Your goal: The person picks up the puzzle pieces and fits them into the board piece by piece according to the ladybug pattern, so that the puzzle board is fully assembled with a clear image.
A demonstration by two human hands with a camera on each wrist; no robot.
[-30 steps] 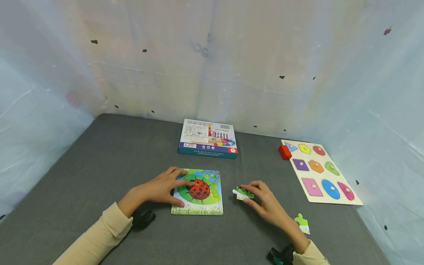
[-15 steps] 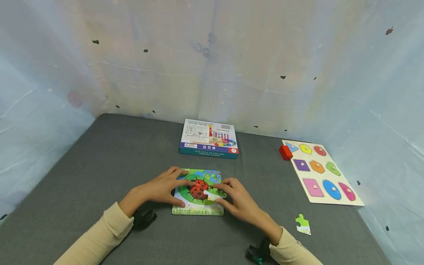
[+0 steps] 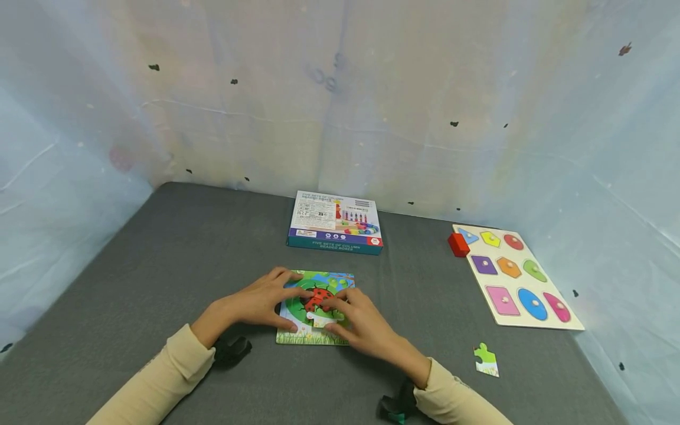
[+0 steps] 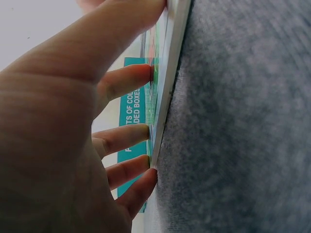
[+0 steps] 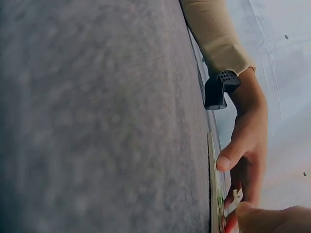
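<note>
A square ladybug jigsaw puzzle [image 3: 297, 337] lies flat on the grey table in the head view. My left hand [image 3: 260, 300] rests over its left side with fingers spread, fingertips and thumb on the board. In the left wrist view those fingers [image 4: 129, 138] reach along the board's pale edge [image 4: 170, 82]. My right hand [image 3: 366, 326] pinches a green-and-white puzzle piece [image 3: 320, 320] between thumb and fingers, over the lower part of the picture. The right wrist view shows this piece [image 5: 235, 196] edge-on, above the board.
A second puzzle piece [image 3: 486, 360] lies on the table to the right. Behind the puzzle is a flat toy box [image 3: 334, 221]. A shape peg board [image 3: 491, 289] sits at the right with a red block [image 3: 458, 244] at its edge.
My right hand has carried the pinched piece leftward from the bare table onto the ladybug picture. My left hand has stayed in place on the board.
</note>
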